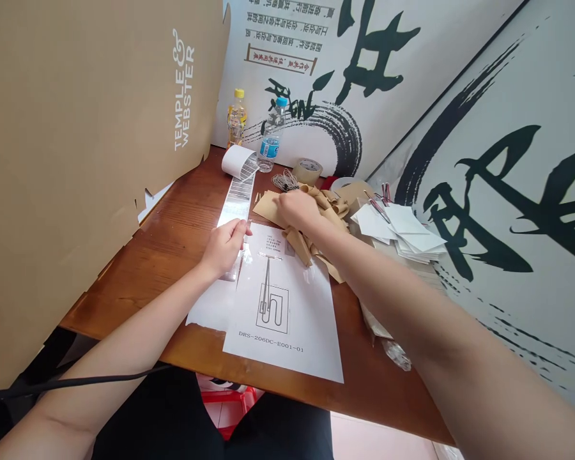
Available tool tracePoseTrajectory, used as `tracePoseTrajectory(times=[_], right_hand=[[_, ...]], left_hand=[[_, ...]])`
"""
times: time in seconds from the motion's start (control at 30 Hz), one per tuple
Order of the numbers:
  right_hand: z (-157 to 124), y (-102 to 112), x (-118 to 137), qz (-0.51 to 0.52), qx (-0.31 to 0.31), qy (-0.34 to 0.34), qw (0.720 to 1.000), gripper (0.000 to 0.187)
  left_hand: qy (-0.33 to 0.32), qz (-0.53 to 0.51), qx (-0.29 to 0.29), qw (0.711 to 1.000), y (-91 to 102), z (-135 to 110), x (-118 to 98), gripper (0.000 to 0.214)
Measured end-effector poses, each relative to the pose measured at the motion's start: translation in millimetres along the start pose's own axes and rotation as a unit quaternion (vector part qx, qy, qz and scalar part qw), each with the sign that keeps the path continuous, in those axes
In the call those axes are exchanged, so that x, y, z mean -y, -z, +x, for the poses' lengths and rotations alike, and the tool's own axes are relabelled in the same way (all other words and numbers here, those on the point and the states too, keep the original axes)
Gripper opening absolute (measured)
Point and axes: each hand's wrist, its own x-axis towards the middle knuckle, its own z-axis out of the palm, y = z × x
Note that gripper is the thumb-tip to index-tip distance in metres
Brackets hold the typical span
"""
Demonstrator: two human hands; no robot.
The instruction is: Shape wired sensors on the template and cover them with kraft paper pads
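Note:
My left hand [227,248] is closed in a pinch above the printed sheets. Whatever sits between its thumb and fingers is too small to name. Beneath and beyond it runs a strip of silvery labels [237,203], its far end curled into a roll [238,161]. My right hand [297,208], curled with its fingertips hidden, rests at a pile of brown paper pieces [333,207], next to a flat brown piece [267,208]. In front lies a white sheet [311,332] with a line drawing of a looped cable and the text "DRS-206DC-E001-01".
A large cardboard box [100,128] walls off the left side. Two bottles, one yellow-capped [237,118] and one blue-capped [271,144], stand at the back near a tape roll [307,171] and a wire coil [286,181]. White cards [407,233] are stacked at right.

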Motion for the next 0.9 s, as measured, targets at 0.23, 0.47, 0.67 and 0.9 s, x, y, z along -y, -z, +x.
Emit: tracePoseTrajectory(times=[0.23,0.47,0.67,0.9], right_hand=[[28,-9,-39,0.019,0.017,-0.171,0.985,0.041],[32,-13,-40,0.048,-0.028,-0.176,0.983,0.04],[23,14,-39,0.094,-0.143,-0.173,0.97,0.033],[-64,23,-26,0.302,-0.344,-0.091,0.884,0.014]], left_hand=[[-0.006,0.01,0.01,1.0,-1.2,1,2,0.041],[-0.014,0.016,0.017,1.0,-1.5,-1,2,0.042],[-0.018,0.014,0.013,1.0,-2.8,0,1,0.04],[0.012,-0.042,0.037,0.998,-5.2,2,2,0.033]])
